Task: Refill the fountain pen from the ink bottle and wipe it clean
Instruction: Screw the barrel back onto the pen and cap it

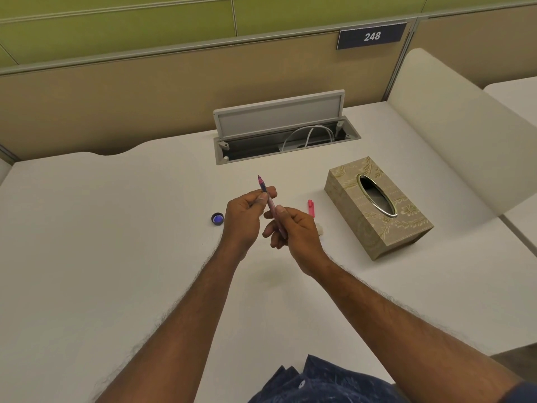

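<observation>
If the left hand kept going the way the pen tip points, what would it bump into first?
Probably the open cable box set in the desk. The left hand aims the pen up and away, so it might pass above it; depth is hard to judge.

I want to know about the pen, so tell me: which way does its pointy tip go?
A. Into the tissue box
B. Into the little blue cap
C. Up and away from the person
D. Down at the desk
C: the fountain pen is held between the left hand and the right hand, its nib tilted up and away, above the desk.
</observation>
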Available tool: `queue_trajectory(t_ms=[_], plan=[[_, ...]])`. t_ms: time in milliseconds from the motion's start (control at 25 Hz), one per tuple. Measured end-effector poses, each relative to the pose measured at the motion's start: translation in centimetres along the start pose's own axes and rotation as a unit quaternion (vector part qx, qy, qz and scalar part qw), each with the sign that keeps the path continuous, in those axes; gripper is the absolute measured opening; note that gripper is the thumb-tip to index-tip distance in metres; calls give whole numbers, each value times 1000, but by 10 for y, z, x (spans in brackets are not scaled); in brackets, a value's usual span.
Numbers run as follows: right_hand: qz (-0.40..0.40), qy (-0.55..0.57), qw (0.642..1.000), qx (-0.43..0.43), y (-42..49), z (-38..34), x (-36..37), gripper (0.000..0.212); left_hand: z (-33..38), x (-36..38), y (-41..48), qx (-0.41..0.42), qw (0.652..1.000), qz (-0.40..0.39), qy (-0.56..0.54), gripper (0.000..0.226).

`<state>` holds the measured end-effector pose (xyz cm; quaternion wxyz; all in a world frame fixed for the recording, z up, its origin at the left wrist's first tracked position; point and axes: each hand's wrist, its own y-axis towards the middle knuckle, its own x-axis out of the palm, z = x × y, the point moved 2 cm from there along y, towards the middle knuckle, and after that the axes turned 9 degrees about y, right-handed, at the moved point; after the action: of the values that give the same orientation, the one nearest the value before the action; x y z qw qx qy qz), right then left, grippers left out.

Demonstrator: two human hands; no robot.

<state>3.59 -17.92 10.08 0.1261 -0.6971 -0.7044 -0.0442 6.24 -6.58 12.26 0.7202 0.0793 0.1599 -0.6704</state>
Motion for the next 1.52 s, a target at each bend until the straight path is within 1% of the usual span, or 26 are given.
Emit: queue_trajectory(t_ms=[80, 200, 320, 520, 640, 761, 881, 961, 1081, 1161, 1281, 1361, 1441, 1521], plan=[[15, -14, 1000, -17, 0, 1, -1, 17, 0, 1, -1, -8, 1000, -2, -3, 31], [32, -28, 999, -31, 1, 2, -1, 19, 1, 2, -3, -5, 1000, 0, -1, 29], [9, -7, 1000, -20, 2, 3, -1, 13, 2, 2, -3, 5, 1000, -1, -7, 28], [-22, 0, 1000, -14, 0, 4, 0, 25, -1, 3, -1, 9, 1000, -1, -6, 30], [-49, 14, 999, 5, 1, 5, -2, 30, -3, 1, -1, 21, 1000, -6, -3, 30], [-69, 27, 997, 22, 3, 9, -4, 33, -3, 0, -1, 28, 1000, -5, 9, 29], [-64, 15, 998, 21, 3, 10, -5, 30, -4, 0, 1, 12, 1000, -17, -2, 30], [-40, -22, 999, 11, 5, 11, -7, 25, -7, 2, 2, 0, 1000, -26, -6, 29], [12, -87, 996, -22, 11, 14, -14, 15, -18, 6, 6, -20, 999, -17, 18, 28], [15, -133, 990, -46, 14, 15, -18, 14, -26, 9, 10, -38, 998, -37, 24, 27], [16, -184, 982, -33, 21, 21, -23, 14, -36, 13, 10, -48, 997, -51, 40, 26], [41, -249, 967, -16, 30, 28, -28, 17, -43, 12, 10, -39, 995, -21, 90, 28], [60, -337, 939, -6, 43, 36, -33, 19, -51, 8, 11, -24, 992, 25, 120, 35], [66, -399, 914, -3, 57, 41, -36, 18, -59, 1, 13, 18, 984, 62, 168, 39]])
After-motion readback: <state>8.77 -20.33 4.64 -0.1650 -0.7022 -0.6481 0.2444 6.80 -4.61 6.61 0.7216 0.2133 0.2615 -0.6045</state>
